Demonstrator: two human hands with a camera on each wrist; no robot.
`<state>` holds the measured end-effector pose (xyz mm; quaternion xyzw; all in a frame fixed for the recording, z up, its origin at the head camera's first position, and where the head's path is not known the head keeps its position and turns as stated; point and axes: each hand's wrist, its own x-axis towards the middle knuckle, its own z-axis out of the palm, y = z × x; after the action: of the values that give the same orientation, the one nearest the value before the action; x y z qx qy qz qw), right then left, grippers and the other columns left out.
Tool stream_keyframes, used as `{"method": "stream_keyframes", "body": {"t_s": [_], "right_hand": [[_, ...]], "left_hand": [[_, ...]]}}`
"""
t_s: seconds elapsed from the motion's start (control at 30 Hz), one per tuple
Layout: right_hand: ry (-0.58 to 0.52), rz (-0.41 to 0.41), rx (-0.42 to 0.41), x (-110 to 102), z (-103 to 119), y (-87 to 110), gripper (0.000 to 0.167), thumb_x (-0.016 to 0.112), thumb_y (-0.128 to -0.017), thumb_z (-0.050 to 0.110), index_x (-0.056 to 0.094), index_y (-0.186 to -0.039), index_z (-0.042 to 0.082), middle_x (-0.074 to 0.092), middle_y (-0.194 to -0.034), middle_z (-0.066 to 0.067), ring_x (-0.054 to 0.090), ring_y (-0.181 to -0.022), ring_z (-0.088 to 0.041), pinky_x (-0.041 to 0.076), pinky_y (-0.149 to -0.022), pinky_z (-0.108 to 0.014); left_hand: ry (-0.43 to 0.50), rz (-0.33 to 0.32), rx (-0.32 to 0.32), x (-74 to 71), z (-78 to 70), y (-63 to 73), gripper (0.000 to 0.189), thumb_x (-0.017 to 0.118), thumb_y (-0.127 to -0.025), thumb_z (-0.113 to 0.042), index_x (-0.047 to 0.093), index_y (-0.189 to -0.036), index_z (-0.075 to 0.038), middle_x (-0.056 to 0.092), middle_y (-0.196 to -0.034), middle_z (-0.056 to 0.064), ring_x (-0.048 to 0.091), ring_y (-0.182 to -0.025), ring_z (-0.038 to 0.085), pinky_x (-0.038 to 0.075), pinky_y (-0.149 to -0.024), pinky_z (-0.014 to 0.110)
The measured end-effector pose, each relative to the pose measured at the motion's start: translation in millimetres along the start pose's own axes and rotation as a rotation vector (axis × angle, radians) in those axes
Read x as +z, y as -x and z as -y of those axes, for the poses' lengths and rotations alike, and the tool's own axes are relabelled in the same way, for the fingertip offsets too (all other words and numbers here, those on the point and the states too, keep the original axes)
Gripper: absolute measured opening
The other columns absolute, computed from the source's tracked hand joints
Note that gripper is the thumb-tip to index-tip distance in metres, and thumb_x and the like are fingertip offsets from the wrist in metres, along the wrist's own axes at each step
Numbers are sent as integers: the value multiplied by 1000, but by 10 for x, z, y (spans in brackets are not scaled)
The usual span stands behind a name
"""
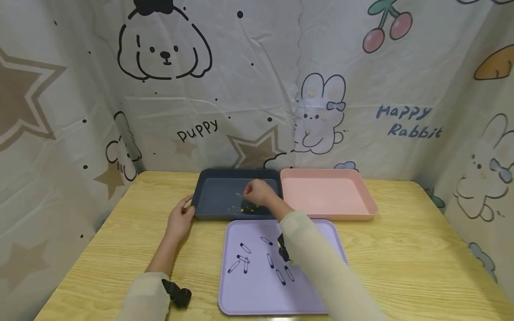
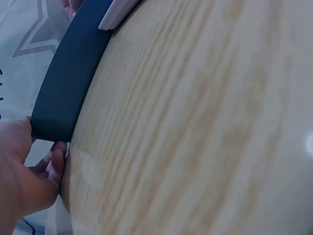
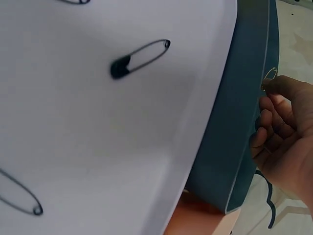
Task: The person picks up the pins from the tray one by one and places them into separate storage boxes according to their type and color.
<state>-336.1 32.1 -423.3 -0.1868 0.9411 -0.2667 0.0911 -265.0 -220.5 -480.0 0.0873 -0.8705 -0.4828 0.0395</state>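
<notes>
My right hand (image 1: 259, 192) is over the dark blue tray (image 1: 217, 193), pinching a gold safety pin (image 3: 270, 73) between thumb and forefinger. Beneath that hand, several gold safety pins (image 1: 238, 208) lie in the tray, partly hidden by it. At the tray's left front corner my left hand (image 1: 180, 219) holds the end wall, with digits at the rim and near the base in the left wrist view. In front, a lilac tray (image 1: 257, 294) carries several black safety pins (image 1: 280, 277), scattered and some overlapping. My right forearm covers part of this tray.
A pink tray (image 1: 325, 191) stands directly right of the dark blue one. All the trays sit on a wood-grain table (image 1: 401, 263). Printed fabric (image 1: 257, 89) hangs behind and along both sides. A black camera (image 1: 178, 294) is strapped to the left wrist.
</notes>
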Motion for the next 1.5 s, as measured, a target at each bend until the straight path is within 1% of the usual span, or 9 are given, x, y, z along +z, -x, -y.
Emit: {"method": "stream_keyframes", "body": {"t_s": [0.1,0.3,0.43,0.6,0.87,1.1,1.23,1.37,1.5], "right_hand": [[6,14,30,26,23,2,12,58,-85,13,69,-84,10,60,-72,1,48,-59,-11,40,-61,-26],[47,-19,51,107,25,0,10,59,-87,18,67,-83,13,63,-79,1,51,-64,-12,43,-63,-29],[54,-27,62,159,8,11,10,59,-89,21,65,-87,13,65,-84,-1,53,-64,-12,43,-62,-29],[41,-51,73,119,4,37,11,61,-88,22,66,-91,13,67,-91,-2,54,-67,-13,42,-63,-29],[51,-51,28,-52,-8,87,15,60,-88,25,68,-95,14,68,-89,-1,53,-65,-13,40,-58,-26],[46,-41,-10,-110,-38,159,16,62,-87,27,68,-95,14,67,-86,-1,55,-72,-13,44,-65,-28],[18,-35,-36,-170,-40,222,17,63,-86,27,68,-95,13,66,-85,-2,56,-73,-13,45,-66,-27],[-12,-26,-49,-225,-63,293,17,63,-87,27,67,-94,12,65,-84,-2,55,-71,-13,44,-64,-27],[-6,-32,-55,-247,-113,353,17,64,-87,28,67,-92,12,63,-82,-1,52,-67,-12,42,-61,-25]], "left_hand": [[0,0,0,3,3,4,47,42,-97,-22,39,-143,-18,57,-98,11,48,-76,14,40,-68,25],[-6,-6,8,-3,-14,13,47,42,-97,-21,40,-143,-17,56,-96,9,47,-75,13,39,-67,25],[-3,-2,4,-3,-24,24,47,42,-96,-21,40,-143,-16,55,-94,9,47,-74,13,39,-65,25],[6,0,-3,1,-20,22,47,42,-96,-22,40,-143,-17,55,-97,9,46,-74,13,39,-66,25],[2,12,-6,-11,-32,9,47,41,-97,-22,38,-143,-17,56,-99,10,47,-73,13,39,-66,26],[-3,4,-5,-1,-34,26,47,42,-97,-21,39,-143,-18,57,-100,11,48,-77,13,39,-68,25],[-8,7,-5,-3,-46,36,47,41,-97,-21,39,-143,-17,57,-101,12,48,-77,13,39,-67,25],[0,10,-7,-4,-38,29,47,41,-97,-22,38,-144,-17,57,-102,12,47,-74,13,39,-65,25],[-4,9,-6,-2,-17,23,47,41,-97,-22,39,-143,-17,57,-102,12,48,-76,14,39,-66,25]]}}
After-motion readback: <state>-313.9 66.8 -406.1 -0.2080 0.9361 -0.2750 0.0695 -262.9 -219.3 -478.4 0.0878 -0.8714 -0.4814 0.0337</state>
